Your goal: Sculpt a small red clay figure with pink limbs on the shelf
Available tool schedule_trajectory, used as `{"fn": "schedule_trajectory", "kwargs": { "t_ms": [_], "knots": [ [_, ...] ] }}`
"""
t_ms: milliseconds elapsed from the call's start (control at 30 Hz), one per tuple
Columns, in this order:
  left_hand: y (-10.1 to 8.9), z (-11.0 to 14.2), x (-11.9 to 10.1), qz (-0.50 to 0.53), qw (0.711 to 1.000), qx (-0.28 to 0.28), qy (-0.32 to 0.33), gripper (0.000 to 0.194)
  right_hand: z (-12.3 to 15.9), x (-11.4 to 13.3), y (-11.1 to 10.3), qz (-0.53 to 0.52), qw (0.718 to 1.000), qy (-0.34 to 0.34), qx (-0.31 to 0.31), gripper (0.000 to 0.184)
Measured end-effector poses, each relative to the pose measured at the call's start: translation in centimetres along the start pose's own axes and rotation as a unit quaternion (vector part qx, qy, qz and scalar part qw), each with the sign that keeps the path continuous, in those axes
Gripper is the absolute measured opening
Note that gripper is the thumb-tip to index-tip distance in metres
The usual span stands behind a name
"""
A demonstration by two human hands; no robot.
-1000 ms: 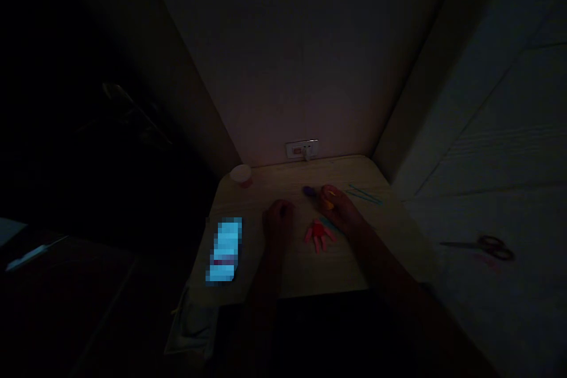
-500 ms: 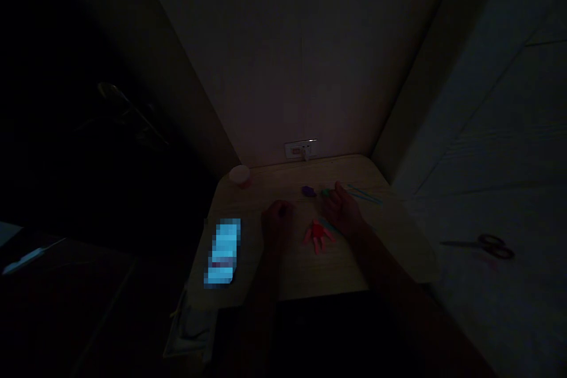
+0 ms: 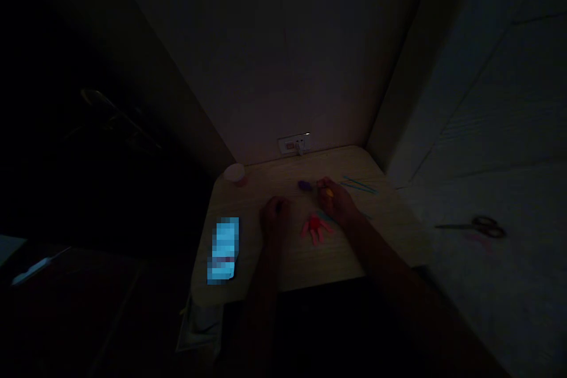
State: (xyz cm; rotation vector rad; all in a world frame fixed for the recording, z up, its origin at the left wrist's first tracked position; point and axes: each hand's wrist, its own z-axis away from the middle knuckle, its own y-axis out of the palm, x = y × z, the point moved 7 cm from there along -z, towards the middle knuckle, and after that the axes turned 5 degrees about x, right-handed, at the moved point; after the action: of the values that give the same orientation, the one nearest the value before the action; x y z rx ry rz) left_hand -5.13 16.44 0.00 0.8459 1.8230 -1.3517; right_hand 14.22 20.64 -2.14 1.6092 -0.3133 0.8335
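The scene is very dark. My left hand [image 3: 274, 217] rests on the small wooden table with its fingers curled closed; what is inside them, if anything, is hidden. My right hand [image 3: 337, 201] has its fingers bent around a small orange-yellow lump [image 3: 329, 192], which looks like modelling clay. Just left of the right fingertips lies a purple lump [image 3: 305, 185]. Between my forearms a small figure [image 3: 315, 225] lies flat, with a red body and pink limbs. A teal strip [image 3: 325, 215] shows partly beneath my right hand.
A glowing phone [image 3: 224, 251] lies on the table's left side. A small tub [image 3: 235, 173] stands at the back left, and thin blue sticks [image 3: 359, 184] lie at the back right. Scissors [image 3: 482, 227] rest on the pale surface to the right. A wall socket [image 3: 294, 144] holds a plug.
My right hand has gone from partly open beside a green lump to closed around an orange-yellow lump. The green lump is now out of sight. My left hand has barely moved; the view shifted slightly.
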Motion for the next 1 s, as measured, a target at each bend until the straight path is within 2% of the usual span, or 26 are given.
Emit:
{"fn": "schedule_trajectory", "kwargs": {
  "t_ms": [67,233,300,367,500,567,633,733,833,1000],
  "knots": [
    [0.0,0.0,-0.1,0.001,1.000,0.003,0.001,0.017,0.1,0.1,-0.2,0.008,1.000,-0.003,-0.017,0.021],
    [-0.1,-0.1,-0.2,-0.007,1.000,0.003,0.004,0.017,0.4,0.4,0.2,0.018,1.000,0.002,-0.020,0.042],
    [0.0,-0.1,-0.2,-0.011,1.000,0.004,0.005,0.017,0.5,0.5,0.4,0.016,1.000,0.004,-0.017,0.044],
    [0.1,-0.1,-0.2,-0.007,1.000,0.004,0.005,0.017,0.6,0.5,0.5,0.014,1.000,0.010,-0.019,0.040],
    [0.2,0.0,-0.2,0.007,1.000,0.004,0.006,0.018,0.5,0.2,-0.1,0.023,0.999,0.020,-0.038,0.020],
    [0.2,0.0,-0.1,0.007,1.000,0.004,0.001,0.017,0.6,0.2,-0.5,0.023,0.999,0.018,-0.043,0.022],
    [0.2,0.0,-0.1,0.005,1.000,0.005,-0.003,0.017,0.7,0.3,-0.5,0.010,1.000,0.016,-0.025,0.043],
    [0.1,0.0,-0.1,0.001,1.000,-0.001,0.000,0.016,0.7,0.4,0.3,-0.026,0.999,0.027,0.037,0.067],
    [0.2,0.0,-0.2,0.002,1.000,0.004,0.005,0.016,0.8,0.7,1.0,-0.050,0.995,0.031,0.084,0.075],
    [0.1,0.1,-0.2,0.013,1.000,0.002,0.002,0.017,0.7,0.8,1.4,-0.069,0.988,0.026,0.139,0.076]
  ]
}}
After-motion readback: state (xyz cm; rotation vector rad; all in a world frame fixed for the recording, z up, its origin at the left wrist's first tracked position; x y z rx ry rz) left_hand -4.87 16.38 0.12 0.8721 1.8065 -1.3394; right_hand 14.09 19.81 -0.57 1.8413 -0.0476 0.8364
